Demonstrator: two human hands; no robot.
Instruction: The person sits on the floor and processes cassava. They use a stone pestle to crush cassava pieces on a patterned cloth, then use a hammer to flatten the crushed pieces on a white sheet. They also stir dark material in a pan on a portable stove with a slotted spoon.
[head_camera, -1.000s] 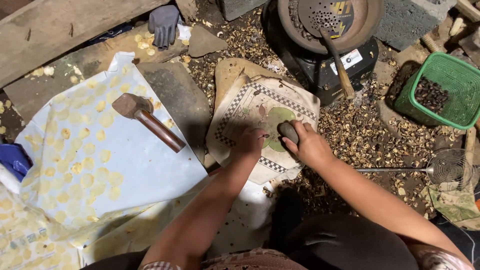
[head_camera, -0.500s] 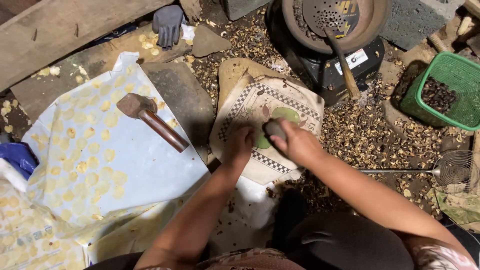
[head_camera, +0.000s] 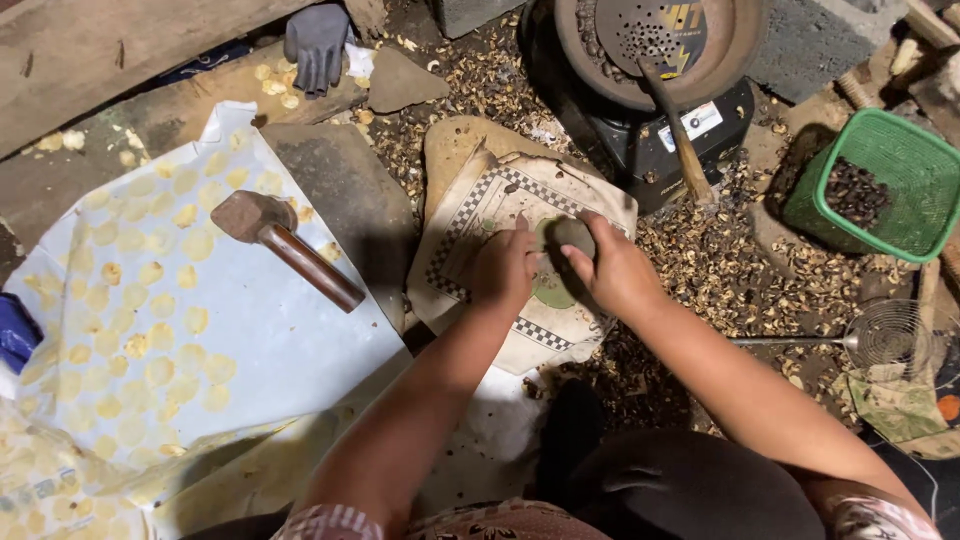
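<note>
My right hand is closed around a dark rounded stone held over a plastic sheet with a checked border laid on a flat stone. My left hand rests on that sheet beside the stone, fingers pressed down by a greenish spot. To the left, a hammer with a wooden handle lies on a large white sheet covered with several flattened yellow discs.
A dark stove with a pan and a perforated ladle stands at the back. A green basket of dark seeds sits at right, a wire skimmer below it. Shell scraps litter the ground. A grey glove lies at top.
My right hand has carried the stone up and left across the checked sheet, closer to my left hand. My left hand has shifted a little upward with it.
</note>
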